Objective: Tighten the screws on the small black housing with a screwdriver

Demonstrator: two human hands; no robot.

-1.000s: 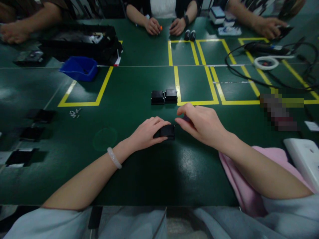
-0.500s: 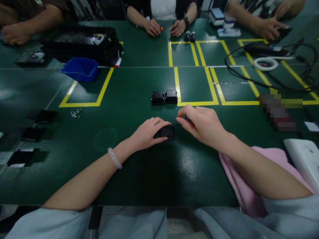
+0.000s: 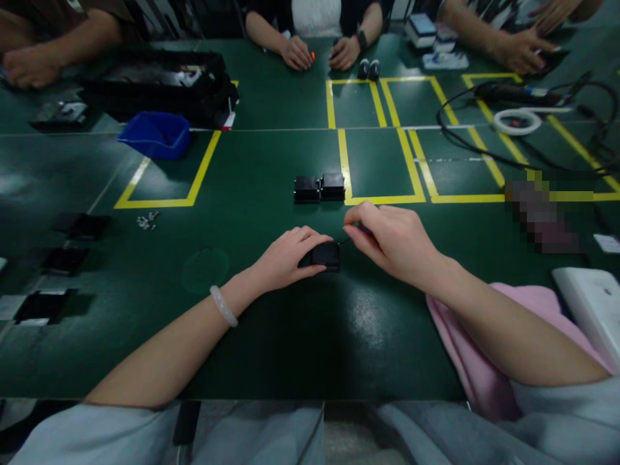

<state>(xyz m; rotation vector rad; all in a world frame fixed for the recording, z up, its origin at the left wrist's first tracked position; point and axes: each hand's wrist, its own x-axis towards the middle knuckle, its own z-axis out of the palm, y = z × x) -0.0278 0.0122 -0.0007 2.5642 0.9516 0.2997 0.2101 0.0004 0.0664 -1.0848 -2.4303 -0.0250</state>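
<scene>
My left hand [image 3: 290, 257] is closed round a small black box [image 3: 327, 258] on the green table, thumb on the near side and fingers over the far side. From the box's right end a thin dark rod [image 3: 343, 242] runs to my right hand [image 3: 387, 239], pinched between thumb and forefinger. Most of that rod is hidden by the fingers, so its kind does not show. Two similar black boxes, a left one [image 3: 307, 189] and a right one [image 3: 332, 186], stand side by side beyond my hands.
Small metal screws [image 3: 146, 221] lie at left, near a blue bin [image 3: 159, 135]. Dark flat pieces [image 3: 62, 259] rest at far left. A pink cloth [image 3: 465, 336] lies under my right forearm, beside a white device [image 3: 588, 303]. Black cable [image 3: 443, 116] loops at right; co-workers' hands [image 3: 296, 53] are opposite.
My hands keep almost the same pose at the black box. Across the table, a co-worker's hands at the right have shifted slightly.
</scene>
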